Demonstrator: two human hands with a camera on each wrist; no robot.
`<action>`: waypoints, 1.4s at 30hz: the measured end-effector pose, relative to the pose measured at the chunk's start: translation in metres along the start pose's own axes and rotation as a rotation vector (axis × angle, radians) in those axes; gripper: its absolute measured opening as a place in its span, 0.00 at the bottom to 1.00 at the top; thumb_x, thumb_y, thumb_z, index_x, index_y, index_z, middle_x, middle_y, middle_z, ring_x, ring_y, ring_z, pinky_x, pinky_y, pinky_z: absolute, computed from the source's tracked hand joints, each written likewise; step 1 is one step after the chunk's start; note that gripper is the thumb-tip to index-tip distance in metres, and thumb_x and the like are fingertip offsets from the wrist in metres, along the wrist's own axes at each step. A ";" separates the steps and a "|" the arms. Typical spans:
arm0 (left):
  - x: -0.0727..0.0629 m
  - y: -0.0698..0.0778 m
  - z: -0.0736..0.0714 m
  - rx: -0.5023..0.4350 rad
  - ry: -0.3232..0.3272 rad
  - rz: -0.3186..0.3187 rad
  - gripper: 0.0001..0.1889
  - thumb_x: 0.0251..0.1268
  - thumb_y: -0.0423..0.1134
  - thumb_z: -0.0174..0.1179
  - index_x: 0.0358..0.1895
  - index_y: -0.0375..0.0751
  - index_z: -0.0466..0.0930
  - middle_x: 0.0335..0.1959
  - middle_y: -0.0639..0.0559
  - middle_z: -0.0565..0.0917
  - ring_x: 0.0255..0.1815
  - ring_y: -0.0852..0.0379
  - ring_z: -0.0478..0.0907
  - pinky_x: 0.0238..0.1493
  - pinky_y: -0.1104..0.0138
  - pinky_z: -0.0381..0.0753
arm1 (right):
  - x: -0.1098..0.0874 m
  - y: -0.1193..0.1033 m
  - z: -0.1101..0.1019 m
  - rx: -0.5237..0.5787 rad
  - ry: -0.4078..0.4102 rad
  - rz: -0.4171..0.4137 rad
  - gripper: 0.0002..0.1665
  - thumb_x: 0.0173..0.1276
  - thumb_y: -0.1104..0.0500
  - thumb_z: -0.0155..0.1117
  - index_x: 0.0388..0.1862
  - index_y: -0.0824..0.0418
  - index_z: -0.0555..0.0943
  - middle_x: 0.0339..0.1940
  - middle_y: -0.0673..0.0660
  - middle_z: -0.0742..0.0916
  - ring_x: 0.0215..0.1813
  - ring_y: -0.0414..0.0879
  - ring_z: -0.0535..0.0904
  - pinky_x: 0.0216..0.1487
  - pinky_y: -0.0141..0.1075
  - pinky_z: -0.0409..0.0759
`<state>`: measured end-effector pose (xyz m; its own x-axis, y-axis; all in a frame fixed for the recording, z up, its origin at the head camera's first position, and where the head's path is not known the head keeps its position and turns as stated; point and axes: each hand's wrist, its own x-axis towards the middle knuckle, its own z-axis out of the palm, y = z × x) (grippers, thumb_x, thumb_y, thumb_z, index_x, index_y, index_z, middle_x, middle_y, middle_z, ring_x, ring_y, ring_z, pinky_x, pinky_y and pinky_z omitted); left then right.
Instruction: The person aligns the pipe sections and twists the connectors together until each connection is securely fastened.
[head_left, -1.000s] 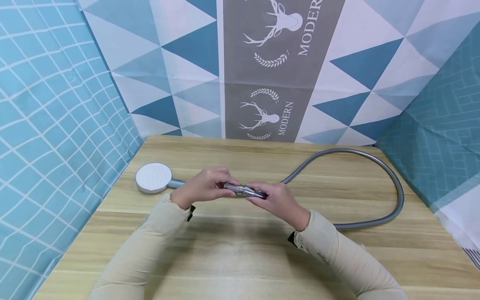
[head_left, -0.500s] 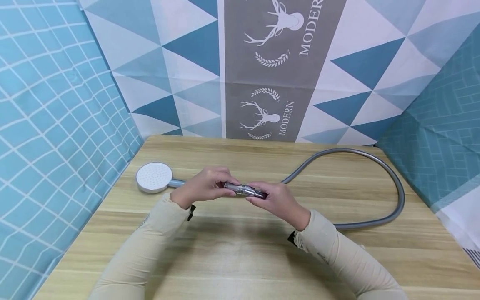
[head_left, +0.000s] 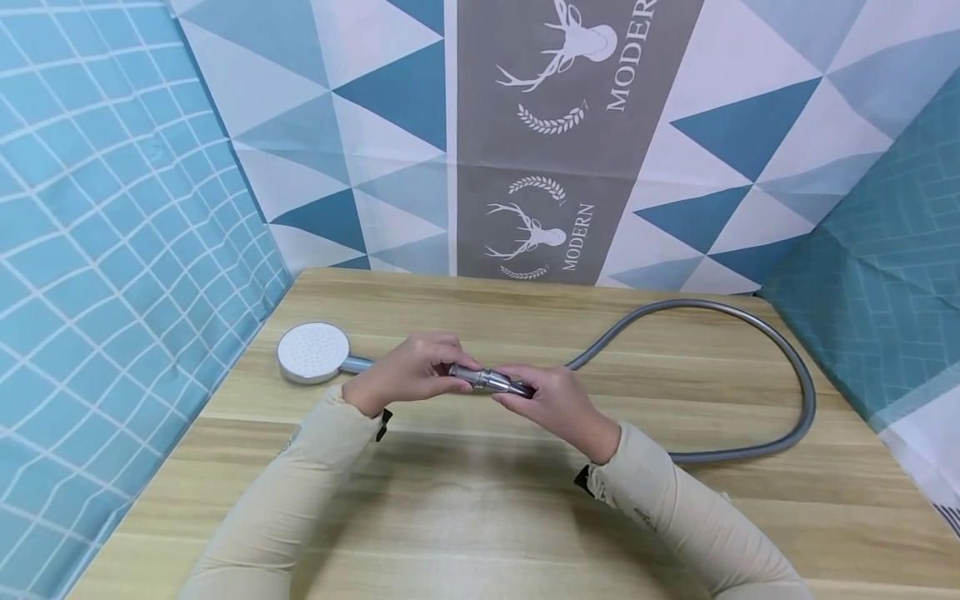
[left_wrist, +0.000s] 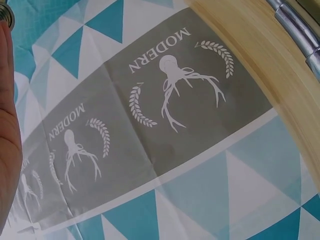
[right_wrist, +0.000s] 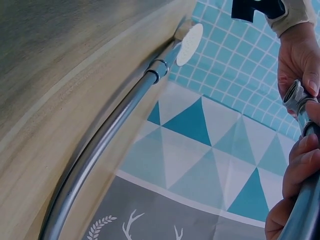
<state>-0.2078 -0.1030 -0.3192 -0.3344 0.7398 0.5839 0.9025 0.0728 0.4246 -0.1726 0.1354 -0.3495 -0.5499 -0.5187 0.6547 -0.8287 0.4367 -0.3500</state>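
Near the middle of the table, in the head view, both hands hold a metal shower hose end fitting (head_left: 483, 379) above the wood. My left hand (head_left: 412, 368) pinches the fitting's wide nut between thumb and fingers. On its tapered end and the hose behind it, my right hand (head_left: 557, 398) has its fingers curled. The right wrist view shows the nut's open mouth (right_wrist: 294, 95), close to the left hand. Further left lies a shower head (head_left: 312, 352) with a white round face; the left hand covers part of its handle. In the left wrist view only the left hand's edge (left_wrist: 7, 130) shows.
The grey hose (head_left: 806, 392) makes a wide loop on the right of the wooden table (head_left: 480, 517). Its other end joins the shower head handle in the right wrist view. Patterned sheets (head_left: 390, 167) stand along the back and both sides.
The head view has shifted slightly, so the shower head and hose appear a little further right. Both hands keep the same hold on the hose end fitting.
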 end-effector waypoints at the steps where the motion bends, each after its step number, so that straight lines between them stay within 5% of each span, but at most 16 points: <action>1: 0.000 0.000 0.000 0.000 0.000 -0.003 0.12 0.46 0.22 0.71 0.37 0.30 0.85 0.26 0.49 0.78 0.23 0.61 0.72 0.23 0.72 0.75 | 0.000 0.000 0.000 0.001 0.000 0.001 0.18 0.52 0.66 0.75 0.44 0.68 0.85 0.35 0.58 0.88 0.24 0.37 0.78 0.25 0.25 0.74; 17: 0.002 -0.001 0.002 -0.006 -0.001 -0.027 0.11 0.47 0.23 0.71 0.37 0.30 0.85 0.26 0.50 0.78 0.23 0.62 0.72 0.23 0.72 0.75 | 0.000 0.001 -0.005 0.026 -0.067 0.038 0.17 0.57 0.62 0.72 0.46 0.66 0.85 0.29 0.54 0.87 0.19 0.32 0.67 0.20 0.25 0.67; 31: 0.007 -0.003 0.003 -0.036 -0.007 -0.045 0.11 0.47 0.23 0.70 0.37 0.30 0.85 0.27 0.49 0.80 0.24 0.61 0.73 0.23 0.70 0.76 | -0.001 0.004 -0.004 -0.041 0.008 0.009 0.20 0.52 0.62 0.76 0.46 0.64 0.85 0.36 0.57 0.89 0.24 0.37 0.78 0.25 0.27 0.75; 42: 0.003 -0.006 0.000 -0.007 -0.004 -0.024 0.11 0.48 0.23 0.70 0.38 0.30 0.85 0.26 0.50 0.78 0.24 0.62 0.71 0.23 0.71 0.74 | 0.001 0.002 0.001 -0.098 0.014 -0.010 0.21 0.52 0.61 0.76 0.47 0.63 0.85 0.37 0.56 0.89 0.23 0.36 0.78 0.23 0.28 0.73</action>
<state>-0.2139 -0.1011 -0.3203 -0.3549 0.7404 0.5708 0.8924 0.0862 0.4430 -0.1750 0.1356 -0.3502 -0.5396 -0.5131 0.6675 -0.8196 0.5016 -0.2770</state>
